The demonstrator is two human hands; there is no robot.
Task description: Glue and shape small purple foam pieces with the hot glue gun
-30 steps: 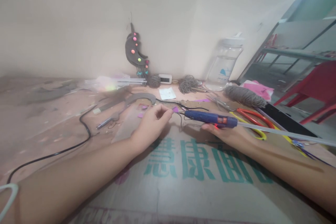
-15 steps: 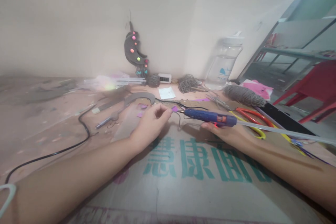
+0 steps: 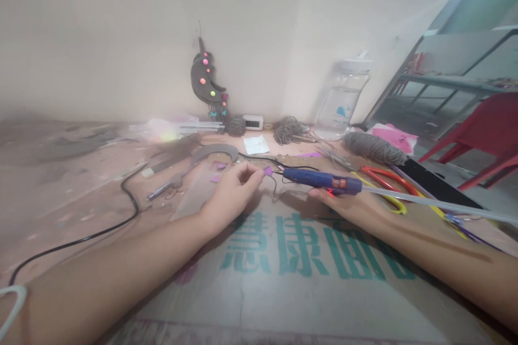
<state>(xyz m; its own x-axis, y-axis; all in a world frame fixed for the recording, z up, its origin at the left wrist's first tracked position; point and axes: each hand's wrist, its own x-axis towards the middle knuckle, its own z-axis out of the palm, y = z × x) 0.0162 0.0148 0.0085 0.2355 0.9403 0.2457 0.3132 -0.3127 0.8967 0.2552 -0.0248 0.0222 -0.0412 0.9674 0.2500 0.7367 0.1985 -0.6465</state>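
Between the thumb and fingertips of my left hand is a small purple piece, its material too small to make out. A thin grey strand hangs beside it. My right hand is closed around the handle of a blue glue gun, which lies sideways with a small red light showing. The gun's metal tip is at the purple piece; whether they touch I cannot tell. A long clear glue stick sticks out of the gun's back. Below both hands lies a printed board with green characters.
Along the wall stand a grey moon ornament, a small white clock and a water bottle. Grey yarn and orange-handled scissors lie right. A black cord runs left, near a grey crescent.
The view has shifted slightly. Both hands keep the same hold, with the glue gun's tip still at the purple piece.
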